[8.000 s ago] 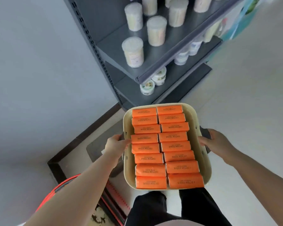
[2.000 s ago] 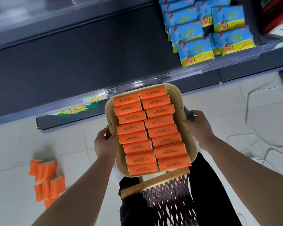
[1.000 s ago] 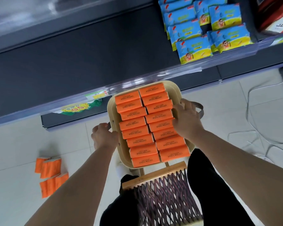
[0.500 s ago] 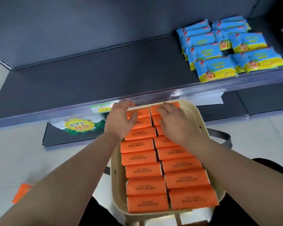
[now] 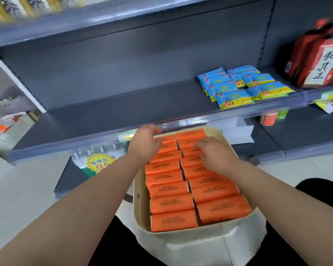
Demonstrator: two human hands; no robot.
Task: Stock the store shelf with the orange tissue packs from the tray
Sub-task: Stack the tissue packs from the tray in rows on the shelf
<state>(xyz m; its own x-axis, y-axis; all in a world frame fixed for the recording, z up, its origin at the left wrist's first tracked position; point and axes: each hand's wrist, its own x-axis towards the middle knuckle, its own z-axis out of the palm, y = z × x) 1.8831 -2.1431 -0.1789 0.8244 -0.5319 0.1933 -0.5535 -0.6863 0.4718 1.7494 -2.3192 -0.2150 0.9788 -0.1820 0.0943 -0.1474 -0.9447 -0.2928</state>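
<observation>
A beige tray (image 5: 139,212) sits in front of me, filled with two columns of orange tissue packs (image 5: 172,203). My left hand (image 5: 145,144) lies over the far packs of the left column, fingers curled at the tray's far rim. My right hand (image 5: 214,154) rests palm down on the far packs of the right column, fingers spread. Whether either hand grips a pack is hidden. Just beyond the tray runs the dark grey store shelf (image 5: 113,110), its left and middle stretch bare.
Blue and yellow snack packs (image 5: 240,86) occupy the right part of the same shelf. Red packages (image 5: 319,60) stand at the far right. A yellow price sign (image 5: 99,163) hangs below the shelf edge. Lower shelves hold cans (image 5: 268,118). White tiled floor lies left.
I set the tray down and let go of its handles. Both hands moved onto the far packs. My view tilted up, showing more of the shelf.
</observation>
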